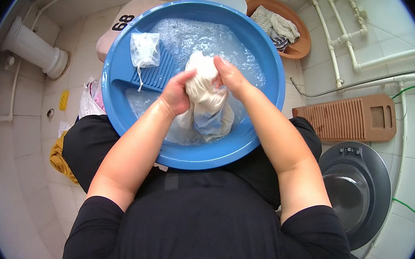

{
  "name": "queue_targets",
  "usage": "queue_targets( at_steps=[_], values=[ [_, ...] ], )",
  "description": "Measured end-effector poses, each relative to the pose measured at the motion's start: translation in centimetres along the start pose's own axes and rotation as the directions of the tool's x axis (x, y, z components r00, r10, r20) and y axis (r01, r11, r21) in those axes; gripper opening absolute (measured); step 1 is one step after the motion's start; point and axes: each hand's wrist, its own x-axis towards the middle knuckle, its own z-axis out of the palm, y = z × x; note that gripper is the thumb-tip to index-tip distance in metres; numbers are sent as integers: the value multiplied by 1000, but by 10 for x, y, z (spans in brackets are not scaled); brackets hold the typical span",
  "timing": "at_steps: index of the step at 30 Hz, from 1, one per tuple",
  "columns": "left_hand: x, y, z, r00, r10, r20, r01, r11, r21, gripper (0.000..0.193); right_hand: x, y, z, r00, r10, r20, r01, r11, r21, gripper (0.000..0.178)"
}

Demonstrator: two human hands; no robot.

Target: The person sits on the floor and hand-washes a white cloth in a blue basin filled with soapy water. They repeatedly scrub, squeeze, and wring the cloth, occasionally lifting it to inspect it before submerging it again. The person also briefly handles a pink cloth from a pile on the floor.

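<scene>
Wetly crumpled cloth [214, 105], curled fingers [221, 66], round blue basin [204, 161]

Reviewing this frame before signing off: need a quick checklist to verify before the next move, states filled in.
1. Left grip on the white cloth: ok, at its left side.
2. Right grip on the cloth: ok, at its upper right.
3. Cloth within the rim of the blue basin: ok.
4. Cloth spread flat: not ok, bunched between the grips.
5. White mesh bag clear of both grips: ok, off to their left.
6. Cloth clean: cannot tell; a bluish patch shows low down.
</scene>
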Motion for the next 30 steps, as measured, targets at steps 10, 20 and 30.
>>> queue_targets(
  at_steps=[10, 20, 30],
  values=[
    [5, 26, -9, 959, 116, -259, -35, 954, 298, 41, -57, -17, -41, 931, -107, 349, 287, 805, -520, 19],
    [-7, -3, 27, 975, 119, 185, -211, 267, 940, 31, -76, -27, -18, 963, -64, 260, 142, 945, -293, 20],
    [-45, 33, 67, 993, 52, 109, -104, 830, 548, 20, -56, 16, -33, 871, 165, 462, 43, 913, -406, 49]
  ],
)
